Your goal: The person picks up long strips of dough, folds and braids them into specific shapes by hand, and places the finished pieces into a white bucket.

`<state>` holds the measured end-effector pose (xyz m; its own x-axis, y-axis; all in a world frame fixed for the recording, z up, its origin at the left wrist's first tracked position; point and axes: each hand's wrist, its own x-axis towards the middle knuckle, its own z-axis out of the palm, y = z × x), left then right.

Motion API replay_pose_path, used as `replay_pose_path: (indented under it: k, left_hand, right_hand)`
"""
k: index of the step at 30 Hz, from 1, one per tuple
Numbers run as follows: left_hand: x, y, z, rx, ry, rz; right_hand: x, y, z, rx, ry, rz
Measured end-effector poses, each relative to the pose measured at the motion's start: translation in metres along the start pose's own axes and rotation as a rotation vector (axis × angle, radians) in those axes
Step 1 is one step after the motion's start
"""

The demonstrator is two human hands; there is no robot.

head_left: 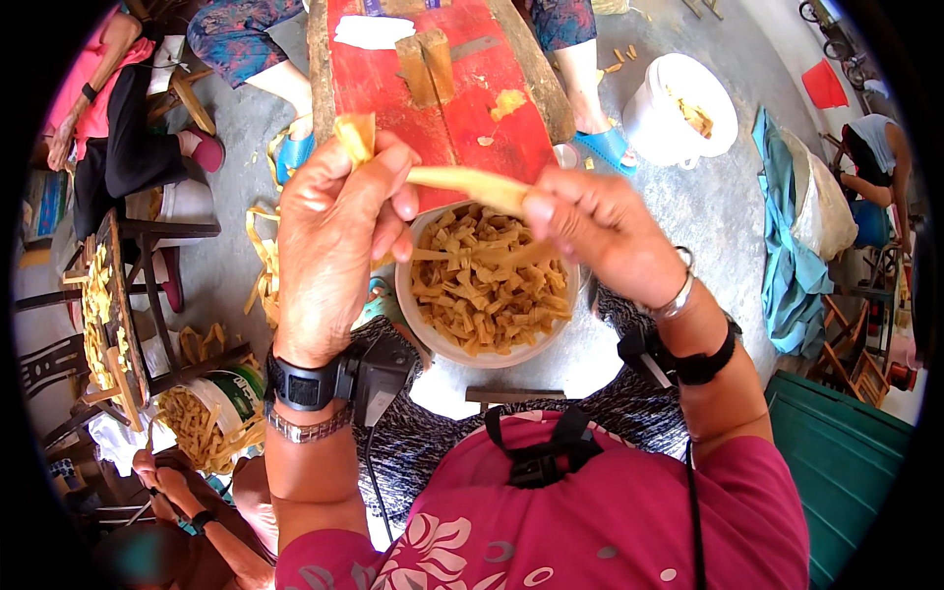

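Observation:
My left hand (334,231) and my right hand (615,236) are raised above a round white tub (492,360). Between them stretches a flat, pale yellow pliable strip (467,184). The left fingers pinch it, and a folded end sticks up above them. At its other end, my right thumb and fingers are closed on the strip. Darker strands hang lower between the hands, partly hidden by the fingers. Many short tan knotted pieces (482,305) fill the tub.
Ahead stands a red-topped bench (379,84) with an upright wooden block (426,67). A white bucket (657,123) is at the far right, a green box (836,462) at the near right. Left are a bench of strips (98,305), a full bucket (241,398) and other people.

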<state>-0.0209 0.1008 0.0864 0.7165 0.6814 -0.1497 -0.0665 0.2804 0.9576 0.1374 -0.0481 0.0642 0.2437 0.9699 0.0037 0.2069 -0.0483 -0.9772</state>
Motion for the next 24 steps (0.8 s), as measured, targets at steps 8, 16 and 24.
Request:
replay_pose_path:
  k: [8,16,24]
  left_hand:
    - [0.04,0.004,0.01,0.111,0.075,0.205]
    - [0.055,-0.033,-0.01,0.794,0.299,0.438]
    - [-0.013,-0.034,0.011,0.578,-0.184,0.256]
  right_hand:
    - [0.039,-0.022,-0.026,-0.165,0.225,-0.017]
    - [0.043,0.018,-0.013,-0.69,0.239,-0.063]
    - [0.011,-0.001,-0.025,0.343,0.1,0.009]
